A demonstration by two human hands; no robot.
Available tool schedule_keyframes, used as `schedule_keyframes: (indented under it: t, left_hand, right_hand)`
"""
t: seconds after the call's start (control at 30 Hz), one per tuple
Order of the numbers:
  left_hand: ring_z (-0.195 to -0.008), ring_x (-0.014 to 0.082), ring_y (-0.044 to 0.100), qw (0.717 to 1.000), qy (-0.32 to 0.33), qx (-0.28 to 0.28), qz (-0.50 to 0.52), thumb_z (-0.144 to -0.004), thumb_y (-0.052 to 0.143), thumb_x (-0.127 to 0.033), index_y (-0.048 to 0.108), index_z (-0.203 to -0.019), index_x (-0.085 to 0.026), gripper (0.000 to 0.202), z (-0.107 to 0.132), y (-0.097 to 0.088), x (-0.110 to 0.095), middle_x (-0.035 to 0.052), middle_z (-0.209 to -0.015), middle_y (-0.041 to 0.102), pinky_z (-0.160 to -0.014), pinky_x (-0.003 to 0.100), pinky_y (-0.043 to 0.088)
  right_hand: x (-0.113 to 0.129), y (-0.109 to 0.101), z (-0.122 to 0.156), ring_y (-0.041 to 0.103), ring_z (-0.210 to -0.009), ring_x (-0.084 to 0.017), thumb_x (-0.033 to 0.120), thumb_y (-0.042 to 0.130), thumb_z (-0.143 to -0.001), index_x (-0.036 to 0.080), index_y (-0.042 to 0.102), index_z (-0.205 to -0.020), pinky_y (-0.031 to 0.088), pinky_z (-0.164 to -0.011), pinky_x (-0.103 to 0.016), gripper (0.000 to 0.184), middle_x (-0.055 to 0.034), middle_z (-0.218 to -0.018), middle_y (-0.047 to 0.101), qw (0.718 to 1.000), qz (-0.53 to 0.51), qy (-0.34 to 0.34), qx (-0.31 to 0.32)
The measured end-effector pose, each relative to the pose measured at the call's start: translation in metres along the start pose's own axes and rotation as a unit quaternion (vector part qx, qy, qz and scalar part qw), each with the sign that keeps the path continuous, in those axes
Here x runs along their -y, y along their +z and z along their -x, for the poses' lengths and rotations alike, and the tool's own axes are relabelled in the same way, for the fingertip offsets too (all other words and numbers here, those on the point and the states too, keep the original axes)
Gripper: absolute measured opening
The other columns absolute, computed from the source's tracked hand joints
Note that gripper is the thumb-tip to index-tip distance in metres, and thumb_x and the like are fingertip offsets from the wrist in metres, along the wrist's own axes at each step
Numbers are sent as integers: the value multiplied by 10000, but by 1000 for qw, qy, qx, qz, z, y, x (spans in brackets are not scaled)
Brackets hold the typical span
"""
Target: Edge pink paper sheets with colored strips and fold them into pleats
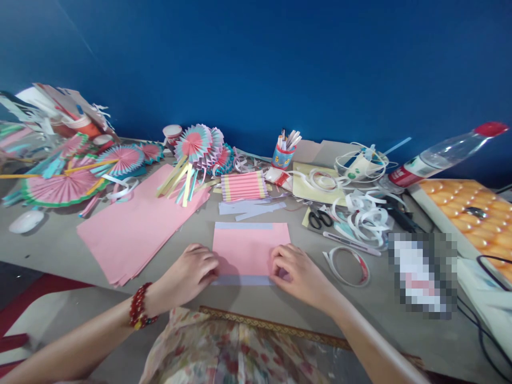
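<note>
A pink paper sheet [250, 246] with pale blue strips along its far and near edges lies flat on the grey table [56, 245] right in front of me. My left hand [192, 272] pinches its near left corner with curled fingers. My right hand [298, 272] does the same at the near right corner, fingers bent onto the paper. A red bead bracelet [139, 306] sits on my left wrist.
A stack of pink sheets [136, 224] lies to the left. Finished pleated paper fans [120, 160] crowd the back left. A pleated pink strip [244, 185], black scissors [320, 218], tape rolls [347, 264], a pen cup [282, 154] and a plastic bottle [444, 154] lie behind and right.
</note>
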State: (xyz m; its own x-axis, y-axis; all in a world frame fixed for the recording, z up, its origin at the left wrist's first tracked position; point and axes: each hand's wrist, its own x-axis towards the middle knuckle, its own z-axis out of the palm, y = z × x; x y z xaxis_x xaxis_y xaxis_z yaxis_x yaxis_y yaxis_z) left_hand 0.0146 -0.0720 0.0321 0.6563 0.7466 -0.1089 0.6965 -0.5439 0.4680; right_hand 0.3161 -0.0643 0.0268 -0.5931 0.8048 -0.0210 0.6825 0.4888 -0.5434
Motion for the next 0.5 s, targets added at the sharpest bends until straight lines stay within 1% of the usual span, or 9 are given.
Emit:
schedule_keyframes:
  t: [0.17, 0.27, 0.4, 0.5]
  left_hand:
    - [-842, 196, 581, 1000, 0, -6, -2, -928, 526, -194, 546, -818, -200, 112, 1, 0, 0, 11, -815, 632, -860, 342, 338]
    - [-822, 188, 585, 1000, -11, -15, 7, -912, 528, -175, 511, -842, -202, 77, 2, 1, -2, 3, -816, 621, -852, 339, 345]
    - [-794, 178, 573, 999, -29, -22, 10, -893, 533, -158, 493, -854, -202, 71, 4, 1, -2, -5, -813, 604, -825, 332, 355]
    - [-835, 182, 576, 999, -37, -29, 3, -877, 533, -131, 499, -866, -203, 80, 9, 0, 1, 0, -867, 610, -838, 341, 364]
  right_hand:
    - [-1, 2, 0, 544, -917, -192, 95, 690, -758, 196, 539, -723, 400, -832, -313, 184, -17, -907, 602, 1000, 2, 4, -5]
    - [-1, 1, -1, 539, -896, -195, 75, 689, -745, 193, 538, -735, 402, -818, -315, 192, -17, -883, 600, 1000, 2, 9, -8]
    - [-3, -3, 1, 543, -904, -198, 126, 674, -796, 199, 560, -786, 418, -819, -317, 135, -28, -901, 608, 1000, -13, -4, -3]
    - [-6, -8, 4, 553, -927, -192, 128, 622, -843, 207, 572, -832, 430, -846, -318, 95, -33, -938, 621, 999, -40, -33, 8]
